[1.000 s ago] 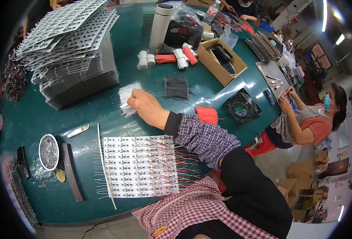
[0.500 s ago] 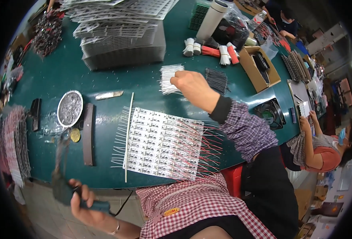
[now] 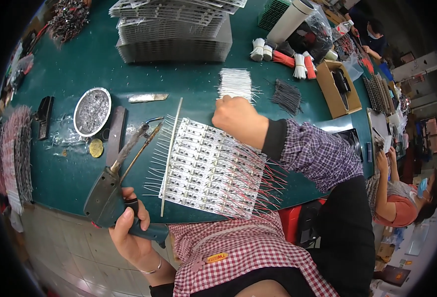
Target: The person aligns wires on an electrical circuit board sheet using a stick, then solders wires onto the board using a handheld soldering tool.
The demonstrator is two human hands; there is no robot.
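Two bare hands are over the green table [image 3: 174, 74]: the left hand [image 3: 133, 233] has thumb and fingers closed around the handle of a soldering gun [image 3: 104, 195], and the right hand [image 3: 239, 119] is bent in narrow between the pile of cut white wires [image 3: 235, 82] and the upper edge of the circuit-board panel [image 3: 194, 168], its fingertips hidden enough that I cannot tell whether they pinch a wire. The gun tilts up and to the right, its metal end just beside the pale wires on the panel's left side. It looks rigid and rather front-heavy, so the handle is the place to grip; the long metal parts are probably hot and best left alone. The panel lies flat near the table's front edge, a thin pale strip [image 3: 172, 156] along its left side and red wires [image 3: 274, 184] fanning off its right. It seems light and stiff, perhaps apt to flex or slide, and should be held by a bare edge, since tugging the wires could strain their joints. The loose white wires look springy and slim, easier to take singly by an end
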